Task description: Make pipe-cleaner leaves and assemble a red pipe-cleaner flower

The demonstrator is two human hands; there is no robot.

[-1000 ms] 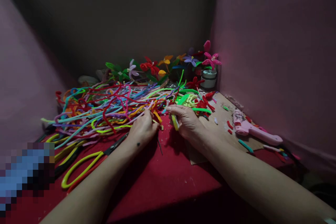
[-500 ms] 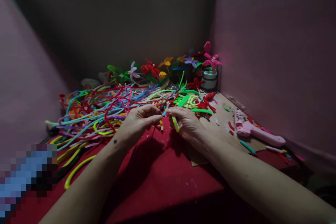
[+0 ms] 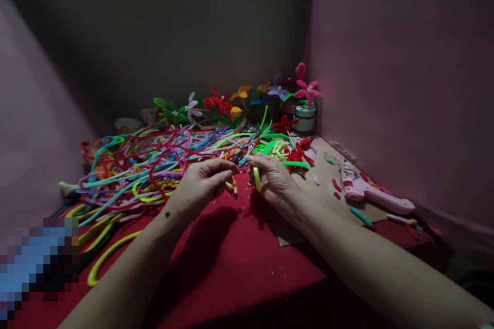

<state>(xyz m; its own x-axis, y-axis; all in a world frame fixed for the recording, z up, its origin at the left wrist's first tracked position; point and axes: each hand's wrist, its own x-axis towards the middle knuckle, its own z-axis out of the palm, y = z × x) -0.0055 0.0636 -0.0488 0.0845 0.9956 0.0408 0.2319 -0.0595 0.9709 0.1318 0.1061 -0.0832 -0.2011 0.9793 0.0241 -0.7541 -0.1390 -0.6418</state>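
My left hand (image 3: 206, 177) is closed in a pinch around a thin dark wire (image 3: 189, 239), part of which shows below the palm. My right hand (image 3: 272, 177) faces it, thumb and forefinger pressed together. A yellow ring-shaped thing (image 3: 257, 179) sits at the fingers of that hand; its exact kind is unclear. Between and just behind the fingertips lie small bits of cut pipe cleaner, some of them light blue (image 3: 242, 162). What the right fingertips pinch is too small to make out.
A tangled heap of coloured pipe cleaners (image 3: 146, 159) covers the left of the red cloth (image 3: 231, 267). Pipe-cleaner flowers (image 3: 218, 102) stand behind. At right, a pink hand tool (image 3: 370, 194) and scraps lie on a cardboard sheet (image 3: 322, 180). Pink walls (image 3: 405, 87) enclose the sides.
My hands have drawn slightly apart; their fingertips were nearly touching at a small light blue piece. The whole view has shifted a little.
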